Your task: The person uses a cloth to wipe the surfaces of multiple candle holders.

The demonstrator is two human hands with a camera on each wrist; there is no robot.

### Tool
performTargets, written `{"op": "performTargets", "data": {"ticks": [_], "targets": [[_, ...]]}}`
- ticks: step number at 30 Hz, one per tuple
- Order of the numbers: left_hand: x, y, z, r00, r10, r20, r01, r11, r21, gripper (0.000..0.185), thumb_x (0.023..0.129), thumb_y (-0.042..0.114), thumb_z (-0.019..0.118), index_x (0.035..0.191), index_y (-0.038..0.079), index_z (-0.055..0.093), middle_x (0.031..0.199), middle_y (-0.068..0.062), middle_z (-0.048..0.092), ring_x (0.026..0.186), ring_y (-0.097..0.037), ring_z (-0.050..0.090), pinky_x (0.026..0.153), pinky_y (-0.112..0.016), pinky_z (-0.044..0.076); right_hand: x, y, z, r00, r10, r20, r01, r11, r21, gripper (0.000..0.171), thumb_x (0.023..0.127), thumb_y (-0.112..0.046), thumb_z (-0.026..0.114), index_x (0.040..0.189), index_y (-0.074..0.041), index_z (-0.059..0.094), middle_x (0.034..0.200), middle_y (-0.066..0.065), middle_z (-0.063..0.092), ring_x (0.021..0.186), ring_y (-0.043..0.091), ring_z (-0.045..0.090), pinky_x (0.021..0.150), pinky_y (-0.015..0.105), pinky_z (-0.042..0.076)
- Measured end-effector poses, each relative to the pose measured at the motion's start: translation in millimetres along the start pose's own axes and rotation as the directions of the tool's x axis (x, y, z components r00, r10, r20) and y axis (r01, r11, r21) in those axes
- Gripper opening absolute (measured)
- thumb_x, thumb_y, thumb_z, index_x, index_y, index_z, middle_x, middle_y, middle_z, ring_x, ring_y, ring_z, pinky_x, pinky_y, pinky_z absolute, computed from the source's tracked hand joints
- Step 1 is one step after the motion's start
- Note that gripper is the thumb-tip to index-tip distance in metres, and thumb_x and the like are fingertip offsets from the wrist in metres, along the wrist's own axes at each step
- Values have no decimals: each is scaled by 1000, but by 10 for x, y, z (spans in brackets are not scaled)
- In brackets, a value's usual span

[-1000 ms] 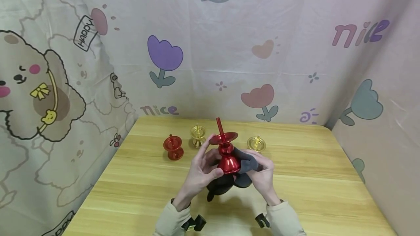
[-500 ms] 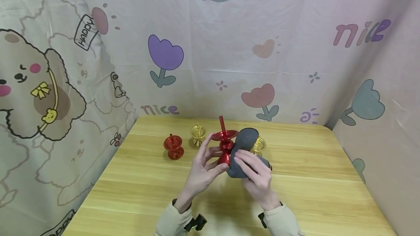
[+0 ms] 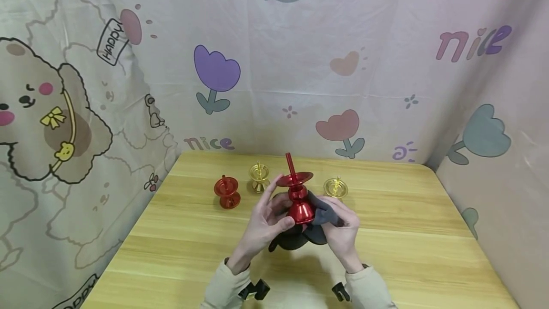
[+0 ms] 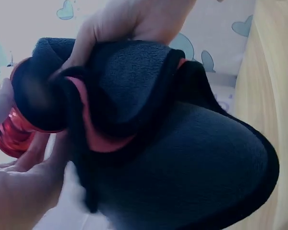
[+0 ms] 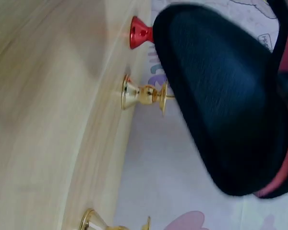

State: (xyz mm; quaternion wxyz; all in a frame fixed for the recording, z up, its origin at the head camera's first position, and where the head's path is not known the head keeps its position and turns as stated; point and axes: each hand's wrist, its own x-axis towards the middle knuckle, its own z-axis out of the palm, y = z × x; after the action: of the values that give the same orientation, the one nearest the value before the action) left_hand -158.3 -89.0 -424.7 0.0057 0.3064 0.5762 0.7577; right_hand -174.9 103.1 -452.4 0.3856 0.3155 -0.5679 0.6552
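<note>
A shiny red metal candle holder (image 3: 301, 211), with a wide dish and a tall central rod, is held up tilted over the table. My left hand (image 3: 263, 225) grips it from the left, thumb at the base and a finger up by the dish. In my right hand (image 3: 343, 228) is a dark grey cloth (image 3: 324, 212) with black edging, pressed against the right of the base. Pink strips show between its folds in the left wrist view, where the cloth (image 4: 192, 158) covers the base end. The cloth (image 5: 216, 96) hides my right fingers in the right wrist view.
Behind the hands on the wooden table (image 3: 411, 232) stand a second red candle holder (image 3: 228, 199) at left, a gold one (image 3: 259, 176) beside it, and another gold one (image 3: 336, 189) at right. A printed curtain (image 3: 274, 61) hangs behind the table.
Half a second ago the cloth was spread over the holder's right side, under my right fingers. Now it is lower, round the base, with my right hand turned. The left hand keeps its grip.
</note>
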Motion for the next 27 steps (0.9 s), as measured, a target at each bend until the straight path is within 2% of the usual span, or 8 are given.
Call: {"op": "performTargets", "data": {"ticks": [2, 5, 10, 12, 15, 18, 22, 27], "targets": [[8, 11, 9, 999, -40, 6, 40, 999, 3, 88, 95, 13, 70, 163, 15, 14, 138, -15, 58, 126, -11, 59, 105, -25, 51, -6, 5, 10, 999, -30, -25, 29, 999, -26, 48, 65, 32, 55, 99, 7, 76, 107, -1, 77, 100, 10, 72, 91, 20, 56], [18, 29, 25, 996, -92, -2, 92, 995, 40, 94, 91, 15, 76, 162, 16, 15, 144, -25, 49, 130, -14, 55, 108, -27, 49, 1, 32, 35, 985, -169, -31, 166, 983, -81, 45, 63, 29, 53, 97, 9, 76, 103, 9, 77, 98, 14, 74, 91, 21, 57], [16, 55, 27, 994, -95, -46, 100, 989, 111, 99, 81, 19, 86, 159, 21, 26, 133, -14, 57, 116, -15, 61, 99, -31, 56, 22, 66, 66, 924, -380, 41, 383, 921, -78, 27, 72, 23, 56, 93, 17, 72, 99, 26, 74, 98, 28, 73, 95, 28, 58], [11, 56, 9, 997, -64, -45, 68, 994, 90, 98, 81, 17, 86, 159, 20, 27, 124, -8, 61, 111, -13, 63, 96, -30, 57, 16, 49, 71, 940, -338, 43, 340, 939, -54, 26, 73, 23, 59, 95, 16, 72, 101, 23, 75, 99, 25, 73, 94, 27, 57], [6, 44, -17, 1000, -12, -10, 13, 1000, 21, 96, 85, 12, 82, 161, 14, 23, 121, -1, 65, 112, -12, 64, 100, -29, 55, -8, 1, 70, 988, -153, 13, 153, 988, -15, 39, 67, 30, 57, 99, 12, 73, 107, 9, 77, 102, 14, 72, 93, 22, 56], [6, 39, -19, 1000, -11, 13, 11, 1000, -14, 93, 88, 7, 77, 161, 12, 20, 127, 3, 67, 120, -12, 64, 105, -27, 52, -32, -23, 73, 999, -15, -31, 15, 1000, 9, 46, 65, 34, 56, 99, 9, 74, 110, -2, 76, 103, 8, 71, 91, 19, 55], [6, 42, -8, 998, -57, 18, 58, 998, -18, 96, 87, 10, 79, 162, 15, 18, 135, -7, 62, 125, -13, 61, 107, -28, 51, -28, 22, 77, 990, -133, -49, 131, 990, -52, 42, 64, 32, 54, 95, 12, 74, 104, 7, 77, 100, 13, 73, 90, 21, 57], [10, 44, -12, 999, -51, -1, 51, 997, 59, 100, 81, 14, 85, 160, 15, 24, 140, -17, 53, 120, -15, 59, 101, -31, 55, -16, 86, 72, 941, -339, 19, 340, 937, -83, 37, 64, 26, 55, 94, 15, 73, 101, 23, 75, 99, 26, 74, 94, 26, 57]]}}
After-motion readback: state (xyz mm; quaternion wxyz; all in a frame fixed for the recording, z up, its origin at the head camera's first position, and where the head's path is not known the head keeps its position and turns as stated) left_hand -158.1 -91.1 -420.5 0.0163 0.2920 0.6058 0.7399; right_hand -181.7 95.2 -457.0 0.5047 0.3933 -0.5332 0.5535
